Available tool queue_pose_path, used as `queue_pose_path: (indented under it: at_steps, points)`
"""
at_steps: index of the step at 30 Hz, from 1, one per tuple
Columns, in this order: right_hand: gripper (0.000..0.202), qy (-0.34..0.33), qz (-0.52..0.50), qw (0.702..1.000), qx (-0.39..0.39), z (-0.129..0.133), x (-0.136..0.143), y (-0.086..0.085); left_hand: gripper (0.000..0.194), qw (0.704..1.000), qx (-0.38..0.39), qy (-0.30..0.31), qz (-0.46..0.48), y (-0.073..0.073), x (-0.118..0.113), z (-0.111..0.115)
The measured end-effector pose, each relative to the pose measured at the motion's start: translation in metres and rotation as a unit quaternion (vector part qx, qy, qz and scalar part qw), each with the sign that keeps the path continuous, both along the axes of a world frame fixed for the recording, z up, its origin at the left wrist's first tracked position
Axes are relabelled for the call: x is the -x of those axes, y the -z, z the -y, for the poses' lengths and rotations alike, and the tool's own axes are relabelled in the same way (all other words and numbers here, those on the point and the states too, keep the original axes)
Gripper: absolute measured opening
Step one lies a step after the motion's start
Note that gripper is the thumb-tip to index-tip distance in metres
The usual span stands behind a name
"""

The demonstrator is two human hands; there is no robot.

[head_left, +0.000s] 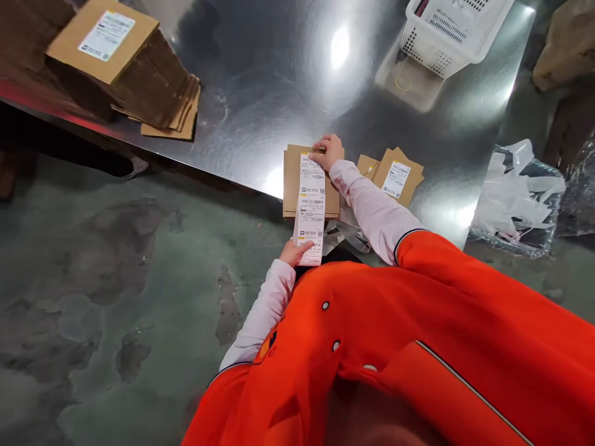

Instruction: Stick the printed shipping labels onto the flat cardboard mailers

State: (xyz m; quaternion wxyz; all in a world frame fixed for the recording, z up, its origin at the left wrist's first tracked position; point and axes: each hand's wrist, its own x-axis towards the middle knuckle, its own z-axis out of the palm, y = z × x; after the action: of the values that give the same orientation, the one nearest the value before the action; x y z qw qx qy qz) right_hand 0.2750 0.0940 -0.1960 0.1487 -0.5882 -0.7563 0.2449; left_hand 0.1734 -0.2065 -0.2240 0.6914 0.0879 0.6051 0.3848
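Observation:
A strip of printed white labels (312, 214) runs from a brown cardboard piece (290, 179) at the table's front edge down toward my body. Its lower end is in my left hand (296, 252), which is closed on the strip with the thumb on top. My right hand (331, 150) rests at the top right corner of the cardboard, its fingertips at the upper end of the strip. The fingers there are bent, and what they pinch is too small to make out. Just right of my right forearm lie more cardboard pieces (413, 176), one bearing a white label.
The metal table (260, 80) holds a stack of labelled cardboard (134, 74) at the back left and a white basket (432, 52) at the back right. A clear bag of white scraps (520, 198) stands beyond the right edge. A person's foot (136, 167) shows at left.

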Motion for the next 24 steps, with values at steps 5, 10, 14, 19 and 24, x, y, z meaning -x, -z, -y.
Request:
queue_pose_path:
  at_steps: [5, 10, 14, 19, 24]
  points:
    - [0.083, -0.225, 0.073, 0.969, -0.077, 0.055, 0.011, 0.005, 0.068, 0.999, 0.016, 0.013, -0.025, -0.007, 0.016, 0.051]
    - [0.074, -0.380, 0.043, 0.920, -0.087, 0.095, -0.006, 0.006, 0.070, 0.994, -0.054, -0.032, -0.095, -0.036, 0.047, 0.040]
    - [0.077, -0.059, -0.043, 0.997, -0.031, 0.107, -0.041, 0.016, 0.071, 0.985, -0.095, -0.060, -0.128, -0.062, 0.059, 0.002]
    - [0.057, 0.192, -0.197, 0.959, 0.059, 0.109, -0.053, 0.028, 0.072, 0.979, -0.152, -0.062, -0.124, -0.079, 0.043, -0.026]
    - [0.065, 0.294, -0.384, 0.875, -0.011, 0.088, -0.127, 0.021, 0.068, 0.971, -0.191, -0.085, -0.116, -0.080, 0.027, -0.030]
